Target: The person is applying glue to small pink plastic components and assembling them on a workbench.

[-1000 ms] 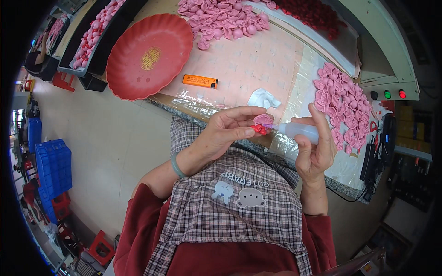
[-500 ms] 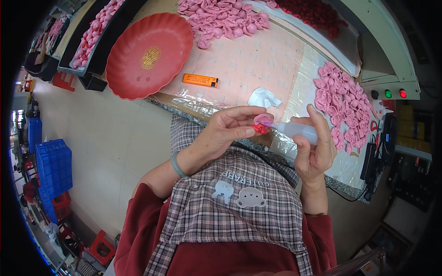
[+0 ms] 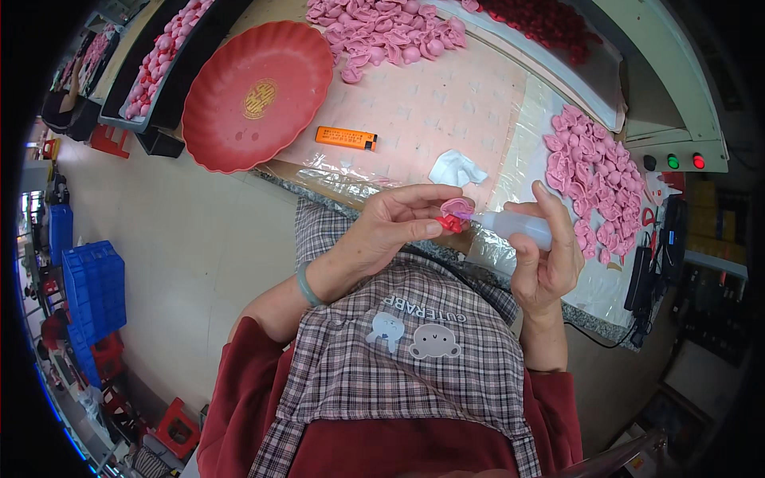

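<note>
Between the thumb and fingers of my left hand (image 3: pixel 390 223) are a small red piece (image 3: pixel 450 224) and a pink cupped piece (image 3: pixel 457 206), held together. My right hand (image 3: pixel 550 259) grips a translucent white squeeze bottle (image 3: pixel 519 229) lying on its side. The bottle's narrow, purplish tip points left and meets or nearly meets the pink piece; I cannot tell whether they touch. Both hands are above the near edge of the worktable. Just beyond them lies a crumpled white cloth or tissue (image 3: pixel 457 168).
Pink pieces are heaped at the back (image 3: pixel 390 32) and on the right (image 3: pixel 594 179). A red scalloped tray (image 3: pixel 215 95) and an orange box-shaped item (image 3: pixel 346 139) lie to the left. At the back right stands a cream machine housing with lights (image 3: pixel 673 143). Blue crates (image 3: pixel 94 279) stand on the floor.
The bottle and its tip have shifted very slightly to the right. My left hand and the pieces in it stay almost where they were.
</note>
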Available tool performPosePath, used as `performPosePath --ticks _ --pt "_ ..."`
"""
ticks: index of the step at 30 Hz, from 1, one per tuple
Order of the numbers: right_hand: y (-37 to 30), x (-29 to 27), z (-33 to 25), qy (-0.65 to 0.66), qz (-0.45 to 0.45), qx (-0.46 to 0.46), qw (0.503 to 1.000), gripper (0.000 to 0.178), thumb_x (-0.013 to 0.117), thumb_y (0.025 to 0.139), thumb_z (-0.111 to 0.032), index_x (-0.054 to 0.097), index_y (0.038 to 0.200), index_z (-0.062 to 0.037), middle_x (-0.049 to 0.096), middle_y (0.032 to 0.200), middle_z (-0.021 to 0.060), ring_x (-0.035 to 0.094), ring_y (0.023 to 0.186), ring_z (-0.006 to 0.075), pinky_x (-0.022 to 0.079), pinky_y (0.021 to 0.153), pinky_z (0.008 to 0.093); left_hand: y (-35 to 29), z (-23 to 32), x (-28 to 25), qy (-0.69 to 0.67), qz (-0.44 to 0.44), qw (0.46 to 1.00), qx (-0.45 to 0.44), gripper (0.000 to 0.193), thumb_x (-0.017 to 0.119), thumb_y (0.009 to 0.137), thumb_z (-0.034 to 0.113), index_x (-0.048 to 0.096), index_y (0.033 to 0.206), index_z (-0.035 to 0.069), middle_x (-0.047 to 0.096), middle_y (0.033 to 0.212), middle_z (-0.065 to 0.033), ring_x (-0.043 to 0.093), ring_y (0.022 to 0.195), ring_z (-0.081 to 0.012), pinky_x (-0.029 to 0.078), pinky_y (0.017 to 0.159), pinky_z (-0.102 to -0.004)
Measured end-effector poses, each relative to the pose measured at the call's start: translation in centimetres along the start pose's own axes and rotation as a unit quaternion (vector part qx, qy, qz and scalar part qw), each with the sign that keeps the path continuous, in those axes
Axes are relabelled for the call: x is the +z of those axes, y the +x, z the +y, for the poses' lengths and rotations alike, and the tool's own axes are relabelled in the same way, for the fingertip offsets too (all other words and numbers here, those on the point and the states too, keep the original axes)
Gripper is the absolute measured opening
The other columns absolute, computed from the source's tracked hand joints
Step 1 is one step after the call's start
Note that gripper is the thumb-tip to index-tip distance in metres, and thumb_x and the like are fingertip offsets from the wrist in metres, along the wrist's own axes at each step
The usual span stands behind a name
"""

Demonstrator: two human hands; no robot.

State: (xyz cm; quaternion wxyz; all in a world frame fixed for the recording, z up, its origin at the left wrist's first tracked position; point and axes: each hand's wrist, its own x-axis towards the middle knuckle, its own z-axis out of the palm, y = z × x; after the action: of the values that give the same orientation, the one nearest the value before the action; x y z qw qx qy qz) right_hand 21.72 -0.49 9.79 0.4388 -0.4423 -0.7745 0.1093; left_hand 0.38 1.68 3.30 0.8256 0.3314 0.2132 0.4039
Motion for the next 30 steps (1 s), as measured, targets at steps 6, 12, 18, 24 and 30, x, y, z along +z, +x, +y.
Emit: performPosePath --ticks 6,12,18,24,30 --pt "0.13 0.17 0.03 -0.002 0.007 -0.009 1.0 0.046 0.06 0.096 -0.023 0.05 0.129 0.0071 0.066 0.108 0.0196 0.069 0.083 0.0238 0.055 0.071 0.0317 0.06 -0.03 0.03 0.003 -0.001 1.0 -0.001 0.047 0.064 0.09 0.007 0.05 0.133 -0.005 0.059 0.129 -0.0187 0.059 0.118 -0.0244 0.048 0.102 -0.038" --pt "-0.03 0.1 0.04 -0.006 -0.007 -0.009 1.0 0.046 0.061 0.096 -0.025 0.051 0.128 0.0071 0.066 0.11 0.0201 0.069 0.083 0.024 0.055 0.071 0.0317 0.01 -0.1 -0.03 0.004 0.002 1.0 -0.009 0.048 0.065 0.089 0.008 0.05 0.133 -0.004 0.059 0.13 -0.0191 0.059 0.118 -0.0248 0.048 0.102 -0.0388" --pt "0.08 0.4 0.47 0.0 0.04 -0.031 0.999 0.048 0.066 0.091 -0.024 0.054 0.126 0.0056 0.068 0.101 0.0186 0.067 0.075 0.0244 0.053 0.06 0.0309 0.04 -0.16 -0.02 -0.004 0.0 1.0 -0.006 0.048 0.065 0.089 0.007 0.05 0.133 -0.004 0.058 0.13 -0.02 0.059 0.118 -0.0253 0.048 0.102 -0.0399" --pt "-0.01 0.38 0.68 -0.002 0.046 -0.028 0.999 0.048 0.066 0.091 -0.025 0.054 0.127 0.0052 0.069 0.097 0.018 0.067 0.076 0.0244 0.052 0.061 0.0307 0.02 -0.13 -0.02 -0.005 -0.005 1.0 -0.009 0.048 0.064 0.089 0.006 0.05 0.133 -0.005 0.058 0.13 -0.0197 0.06 0.117 -0.0251 0.049 0.101 -0.0399" --pt "-0.24 -0.2 0.27 0.001 -0.011 0.008 1.0 0.047 0.062 0.095 -0.023 0.05 0.129 0.0076 0.065 0.108 0.0203 0.069 0.084 0.0239 0.055 0.073 0.0323 -0.01 0.04 0.14 -0.003 -0.003 1.0 -0.019 0.047 0.063 0.089 0.005 0.05 0.133 -0.005 0.059 0.128 -0.0189 0.061 0.115 -0.0247 0.049 0.101 -0.0392"
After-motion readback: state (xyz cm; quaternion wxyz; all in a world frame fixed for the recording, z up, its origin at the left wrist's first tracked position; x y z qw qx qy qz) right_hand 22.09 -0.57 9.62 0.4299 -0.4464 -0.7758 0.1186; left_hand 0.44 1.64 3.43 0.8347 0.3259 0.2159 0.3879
